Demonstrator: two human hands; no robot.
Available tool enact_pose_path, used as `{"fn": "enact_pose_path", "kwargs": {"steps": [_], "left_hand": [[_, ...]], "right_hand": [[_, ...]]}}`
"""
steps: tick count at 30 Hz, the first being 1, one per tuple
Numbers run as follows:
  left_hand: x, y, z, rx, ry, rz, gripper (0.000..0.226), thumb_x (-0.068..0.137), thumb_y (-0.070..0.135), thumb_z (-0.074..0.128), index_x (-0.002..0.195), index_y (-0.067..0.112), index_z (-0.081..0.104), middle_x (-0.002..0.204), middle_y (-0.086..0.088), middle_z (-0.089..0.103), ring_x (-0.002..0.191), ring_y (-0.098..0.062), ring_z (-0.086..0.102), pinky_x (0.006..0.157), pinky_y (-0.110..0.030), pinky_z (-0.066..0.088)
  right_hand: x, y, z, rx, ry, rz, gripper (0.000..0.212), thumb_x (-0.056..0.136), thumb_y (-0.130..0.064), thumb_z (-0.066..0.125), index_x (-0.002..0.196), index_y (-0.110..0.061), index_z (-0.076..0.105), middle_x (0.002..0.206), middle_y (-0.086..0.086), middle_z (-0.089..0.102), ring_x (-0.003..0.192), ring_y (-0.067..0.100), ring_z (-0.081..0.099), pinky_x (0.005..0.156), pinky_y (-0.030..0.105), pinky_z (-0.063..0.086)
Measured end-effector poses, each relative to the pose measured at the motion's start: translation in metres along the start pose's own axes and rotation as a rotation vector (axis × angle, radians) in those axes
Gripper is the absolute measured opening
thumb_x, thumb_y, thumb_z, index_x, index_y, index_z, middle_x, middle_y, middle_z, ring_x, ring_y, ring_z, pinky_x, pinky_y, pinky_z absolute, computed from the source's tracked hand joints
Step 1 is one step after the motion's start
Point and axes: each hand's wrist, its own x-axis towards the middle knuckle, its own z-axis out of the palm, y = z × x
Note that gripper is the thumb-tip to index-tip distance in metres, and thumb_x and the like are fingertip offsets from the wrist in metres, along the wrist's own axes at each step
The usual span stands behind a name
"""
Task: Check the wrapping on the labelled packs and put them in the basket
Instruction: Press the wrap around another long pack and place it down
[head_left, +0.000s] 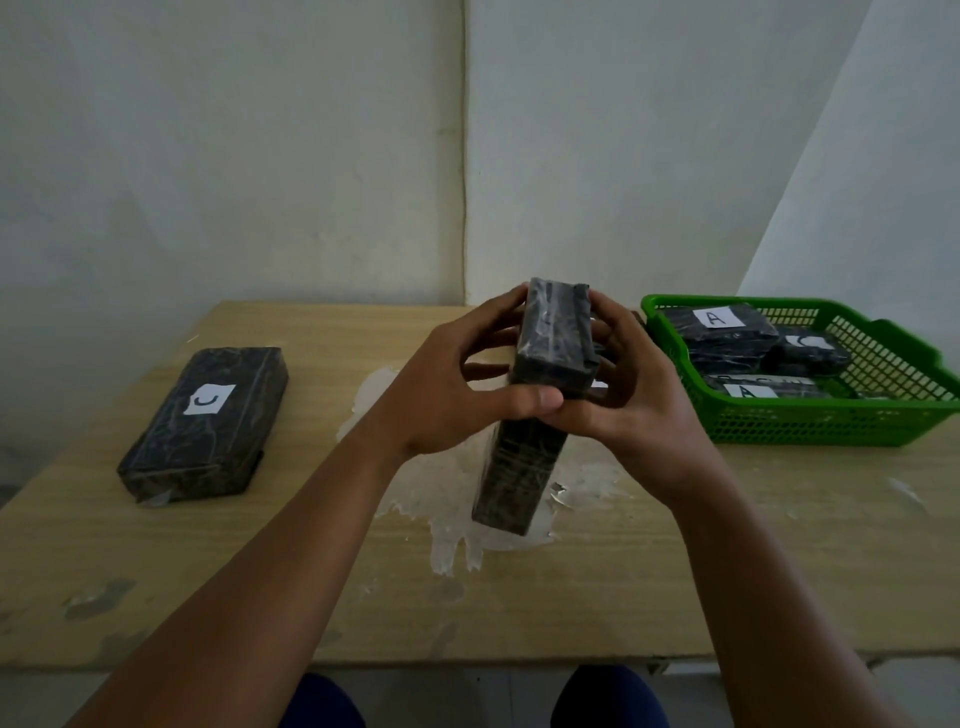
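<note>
Flanking the hands' pack: C-labelled pack, green basket.

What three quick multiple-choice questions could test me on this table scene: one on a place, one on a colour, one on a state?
1. Where is the basket?
A. On the table's right side
B. On the floor
C. On the table's left side

2. What colour is the basket?
A. Red
B. Green
C. Blue

3. How is the held pack positioned?
A. Lying flat in the basket
B. Stood on end, gripped by both hands
C. Lying flat, untouched

Answers: 1 A, it sits on the table at the right edge. 2 B, its mesh is bright green. 3 B, the left hand and right hand grip it upright; the other pack lies flat.
</note>
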Motion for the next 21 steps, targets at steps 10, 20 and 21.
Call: {"fn": "enact_pose_path", "kwargs": {"steps": [10, 20, 21], "left_hand": [[0.000, 0.003, 0.002, -0.089, 0.097, 0.066, 0.091, 0.076, 0.038, 0.086, 0.156, 0.024, 0.046, 0.145, 0.007, 0.065, 0.136, -0.009, 0.060, 0.106, -0.048, 0.056], [0.003, 0.017, 0.004, -0.240, 0.167, -0.098, 0.059, 0.089, 0.064, 0.068, 0.136, 0.029, 0.067, 0.120, 0.011, 0.078, 0.113, -0.006, 0.072, 0.093, -0.028, 0.058], [0.001, 0.012, 0.003, -0.226, 0.115, -0.114, 0.066, 0.089, 0.066, 0.068, 0.144, 0.032, 0.060, 0.128, 0.012, 0.074, 0.119, -0.006, 0.070, 0.099, -0.032, 0.056]], "right_hand": [[0.000, 0.003, -0.003, 0.021, -0.065, 0.002, 0.115, 0.068, -0.039, 0.091, 0.165, -0.034, 0.029, 0.156, -0.003, 0.053, 0.141, 0.019, 0.056, 0.111, 0.057, 0.051], [-0.004, 0.022, 0.011, -0.023, -0.010, 0.195, 0.113, 0.059, -0.044, 0.095, 0.158, -0.040, 0.041, 0.141, -0.007, 0.065, 0.129, 0.013, 0.064, 0.105, 0.048, 0.055], [-0.003, 0.020, 0.011, 0.024, 0.017, 0.211, 0.107, 0.062, -0.042, 0.094, 0.156, -0.037, 0.045, 0.138, -0.005, 0.067, 0.127, 0.015, 0.066, 0.105, 0.049, 0.056]]}}
